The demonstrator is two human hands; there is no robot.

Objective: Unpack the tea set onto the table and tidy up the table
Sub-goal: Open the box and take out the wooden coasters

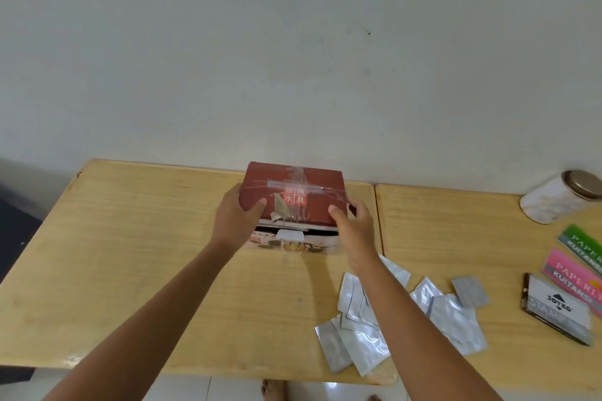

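Observation:
A dark red cardboard box [303, 185] with clear tape across its lid stands at the back of the wooden table [130, 238], against the wall. My left hand [236, 220] grips the lid's left front corner and my right hand [353, 226] grips its right front corner. The lid's front edge sits slightly raised, with a dark gap above the printed front wall [290, 244]. What is inside the box is hidden.
Several silver foil sachets [400, 316] lie scattered by my right forearm. At the right stand a white jar with a bronze lid [560, 197], a green and a pink receipt book [573, 267], and a black stamp-pad box [558, 308]. A second table [456, 231] adjoins on the right.

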